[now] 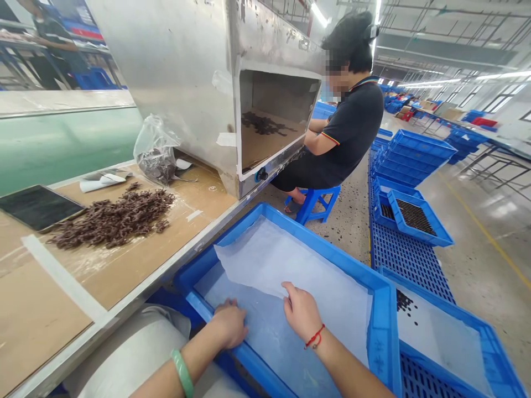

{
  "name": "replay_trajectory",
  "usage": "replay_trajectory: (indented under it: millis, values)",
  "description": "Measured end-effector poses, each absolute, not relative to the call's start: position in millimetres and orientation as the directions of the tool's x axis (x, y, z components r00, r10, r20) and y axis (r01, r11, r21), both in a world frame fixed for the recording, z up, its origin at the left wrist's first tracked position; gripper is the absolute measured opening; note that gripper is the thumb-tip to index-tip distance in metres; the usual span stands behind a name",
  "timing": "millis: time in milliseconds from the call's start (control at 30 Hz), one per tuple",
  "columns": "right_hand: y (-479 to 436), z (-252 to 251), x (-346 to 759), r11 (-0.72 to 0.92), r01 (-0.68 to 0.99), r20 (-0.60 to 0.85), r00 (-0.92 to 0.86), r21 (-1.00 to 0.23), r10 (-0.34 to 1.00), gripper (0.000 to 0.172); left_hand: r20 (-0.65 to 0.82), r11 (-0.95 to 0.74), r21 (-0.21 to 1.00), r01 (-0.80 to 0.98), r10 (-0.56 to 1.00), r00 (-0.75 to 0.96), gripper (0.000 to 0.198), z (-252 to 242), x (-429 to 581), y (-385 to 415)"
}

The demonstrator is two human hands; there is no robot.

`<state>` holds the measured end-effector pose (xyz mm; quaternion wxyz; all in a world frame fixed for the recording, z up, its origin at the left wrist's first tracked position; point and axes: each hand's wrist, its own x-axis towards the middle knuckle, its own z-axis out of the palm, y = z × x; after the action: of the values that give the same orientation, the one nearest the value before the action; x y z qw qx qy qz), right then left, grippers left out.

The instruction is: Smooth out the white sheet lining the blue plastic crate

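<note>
Head view: at left, one dark panel [39,207], one brown heap [116,218] and one clear bag [154,155]. Bottom centre, the left hand [230,325] curls at the near wall of one blue tray [384,329]; I cannot tell whether it grips. One white sheet [265,251] in that tray, mid-frame, meets the right hand [302,312], fingers half-curled, pinch unclear. Lower right, another tray [493,342] holds dark discs [403,301].

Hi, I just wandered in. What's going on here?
A person has the right hand at the edge of a white sheet in a blue tray; the left hand is at the tray's near side. Brown, twig-like pieces lie heaped on the table alongside. Beyond, another person sits on a blue stool beside a metal box.
</note>
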<state>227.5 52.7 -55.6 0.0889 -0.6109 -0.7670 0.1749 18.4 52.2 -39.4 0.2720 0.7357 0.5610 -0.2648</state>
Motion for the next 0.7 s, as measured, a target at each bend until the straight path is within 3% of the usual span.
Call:
replay_trajectory:
  millis: [333,567,700]
  values:
    - [23,-89,206,0.433,0.801,-0.133,-0.524,-0.414,0.841,0.058,-0.533,-0.276,0.17,0.946,0.782,0.323,0.034,-19,10,37]
    - [14,-119,206,0.557,0.742,-0.14,-0.639,-0.373,0.757,0.048,-0.379,-0.228,0.108,0.968,0.89,0.253,0.031,-11,-1,48]
    - [10,-125,208,0.6,0.714,-0.134,-0.677,-0.361,0.724,0.042,-0.416,-0.247,0.091,0.965,0.871,0.262,0.038,-28,-12,66]
